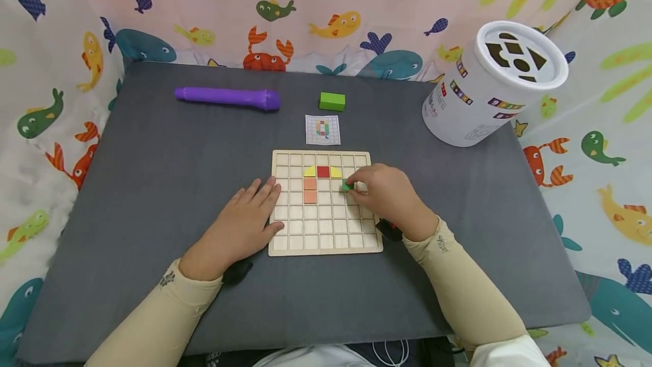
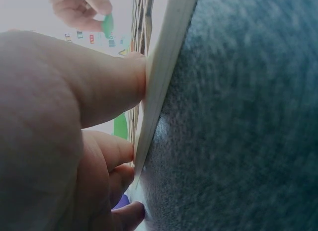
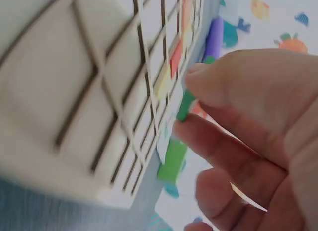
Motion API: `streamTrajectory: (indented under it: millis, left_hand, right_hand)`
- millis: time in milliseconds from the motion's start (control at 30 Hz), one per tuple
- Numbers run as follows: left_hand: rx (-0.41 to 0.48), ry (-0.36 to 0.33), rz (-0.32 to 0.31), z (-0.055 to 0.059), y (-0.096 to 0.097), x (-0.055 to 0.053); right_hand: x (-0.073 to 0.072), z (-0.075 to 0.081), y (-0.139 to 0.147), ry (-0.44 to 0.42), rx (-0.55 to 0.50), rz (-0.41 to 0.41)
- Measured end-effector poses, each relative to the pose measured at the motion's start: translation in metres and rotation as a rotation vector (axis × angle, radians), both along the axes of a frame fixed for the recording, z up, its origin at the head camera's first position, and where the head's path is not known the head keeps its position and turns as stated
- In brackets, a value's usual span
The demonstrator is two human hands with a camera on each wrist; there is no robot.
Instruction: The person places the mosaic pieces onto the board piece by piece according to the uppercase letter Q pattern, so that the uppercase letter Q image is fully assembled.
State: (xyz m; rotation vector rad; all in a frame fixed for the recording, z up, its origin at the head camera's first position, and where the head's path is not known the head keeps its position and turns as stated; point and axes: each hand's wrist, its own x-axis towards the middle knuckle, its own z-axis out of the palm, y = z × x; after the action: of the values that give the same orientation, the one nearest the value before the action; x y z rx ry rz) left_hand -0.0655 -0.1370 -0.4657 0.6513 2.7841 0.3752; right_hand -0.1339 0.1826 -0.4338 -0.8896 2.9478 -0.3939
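Observation:
My right hand (image 1: 389, 194) pinches a small green tile (image 3: 186, 106) between thumb and forefinger, over the right part of a light wooden grid board (image 1: 326, 244). The left hand (image 1: 236, 228) rests along the board's left edge, fingers straight and thumb at the rim. In an upper row of cells lie a red square tile (image 1: 323, 171) and, on either side of it, rounded yellow tiles (image 1: 309, 171). Below the left yellow one are two salmon-orange square tiles (image 1: 310, 197), one under the other. In the left wrist view the green tile (image 2: 108, 26) shows above the board.
Behind the board lies a small printed card (image 1: 322, 130) with a coloured pattern, then a green block (image 1: 332, 101). A purple marker-shaped stick (image 1: 226, 97) lies at the back left. At the back right stands a white tub (image 1: 466, 101) with shaped holes in its lid.

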Motion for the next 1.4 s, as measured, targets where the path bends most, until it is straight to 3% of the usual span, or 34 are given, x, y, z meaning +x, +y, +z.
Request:
streamTrajectory:
  millis: [233,533,767,967,1100,1233,1400]
  left_hand:
    - [0.009,-0.004,-0.018,0.000,-0.001,0.004]
    - [0.012,0.034,-0.012,0.006,0.000,-0.005]
    - [0.013,0.014,-0.008,0.002,0.000,0.000]
    - [0.020,0.039,-0.015,0.006,0.002,-0.002]
    - [0.007,0.013,-0.014,0.007,0.004,-0.004]
    - [-0.006,-0.021,-0.009,0.004,0.004,-0.003]
    - [-0.005,-0.012,-0.003,0.003,0.003,-0.004]
  right_hand:
    - [-0.003,-0.012,-0.024,0.011,0.060,0.101]
    - [-0.012,-0.004,-0.026,0.073,0.068,0.082]
    - [-0.004,-0.006,-0.016,0.057,0.062,0.094]
    - [0.002,0.010,0.008,0.025,0.004,-0.021]
    - [0.006,0.018,0.036,-0.018,0.014,-0.111]
    - [0.014,0.021,0.062,-0.093,0.057,-0.158]
    - [0.024,0.015,0.083,-0.157,0.104,-0.168]
